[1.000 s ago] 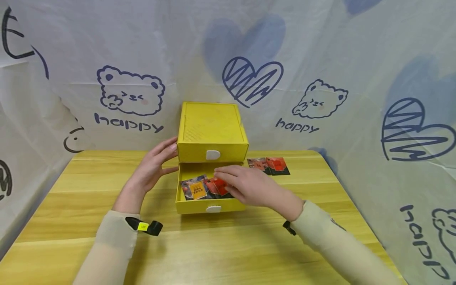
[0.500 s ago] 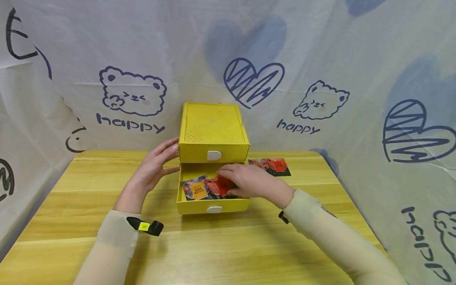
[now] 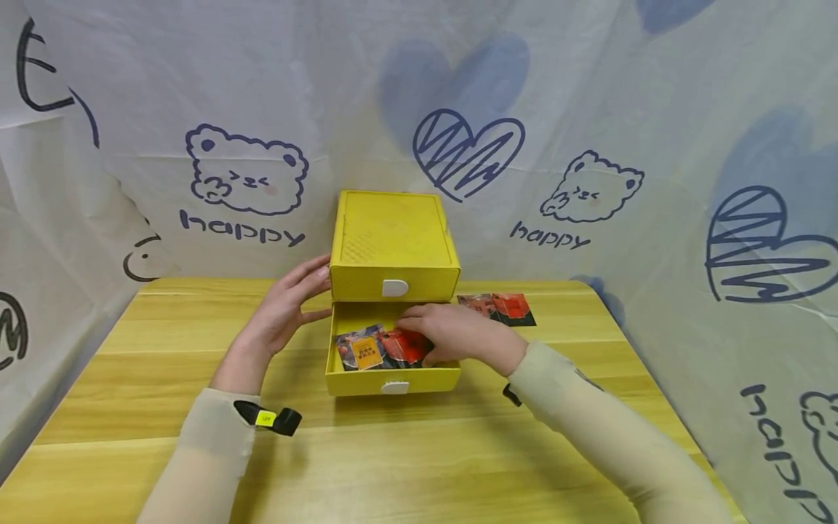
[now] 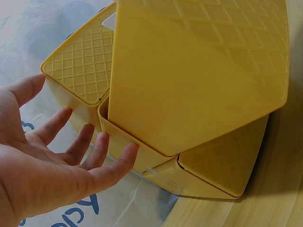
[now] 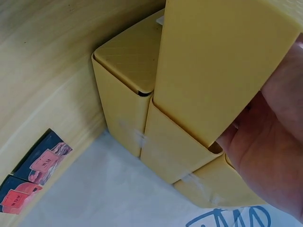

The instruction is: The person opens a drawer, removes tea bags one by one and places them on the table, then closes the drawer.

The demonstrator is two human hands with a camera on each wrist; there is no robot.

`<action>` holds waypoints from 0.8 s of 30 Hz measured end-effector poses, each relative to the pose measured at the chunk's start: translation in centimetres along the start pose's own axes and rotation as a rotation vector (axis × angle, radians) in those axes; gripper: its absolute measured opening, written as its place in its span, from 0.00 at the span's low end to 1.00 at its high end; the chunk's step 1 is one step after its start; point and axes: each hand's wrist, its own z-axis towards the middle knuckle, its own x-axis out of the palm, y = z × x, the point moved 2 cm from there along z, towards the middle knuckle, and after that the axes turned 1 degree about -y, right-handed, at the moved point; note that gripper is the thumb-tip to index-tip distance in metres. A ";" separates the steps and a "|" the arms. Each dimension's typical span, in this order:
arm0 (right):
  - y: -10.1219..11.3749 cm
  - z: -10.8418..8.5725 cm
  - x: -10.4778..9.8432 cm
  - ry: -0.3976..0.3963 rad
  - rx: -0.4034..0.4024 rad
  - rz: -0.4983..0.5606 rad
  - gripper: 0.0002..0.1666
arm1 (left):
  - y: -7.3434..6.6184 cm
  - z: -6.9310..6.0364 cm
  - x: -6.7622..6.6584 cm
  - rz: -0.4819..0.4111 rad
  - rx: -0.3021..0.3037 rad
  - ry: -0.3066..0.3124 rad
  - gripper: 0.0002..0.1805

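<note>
A yellow two-tier drawer box (image 3: 395, 229) stands at the back of the table, its lower drawer (image 3: 366, 382) pulled out. Inside lie a dark packet with an orange label (image 3: 363, 351) and, to its right, a red packet (image 3: 406, 346). My right hand (image 3: 461, 333) reaches into the drawer, fingers and thumb bent about the red packet's right part; the right wrist view hides the fingertips behind the drawer wall. My left hand (image 3: 283, 309) rests spread fingertips against the box's left side, as the left wrist view also shows (image 4: 61, 156).
Two more red and dark packets (image 3: 513, 308) lie flat on the wooden table (image 3: 393, 458), right of the box. Behind the table hangs a pale cloth (image 3: 353, 94) with hearts and bears. The upper drawer, with a white tab (image 3: 395, 288), is closed.
My right hand has sunk a little deeper into the lower drawer and its forearm has swung left. More of the red packet shows. My left hand has stayed against the box.
</note>
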 end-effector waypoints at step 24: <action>-0.2 0.3 0.4 -0.082 -0.032 0.009 0.40 | -0.2 -0.2 0.1 0.003 0.002 0.005 0.38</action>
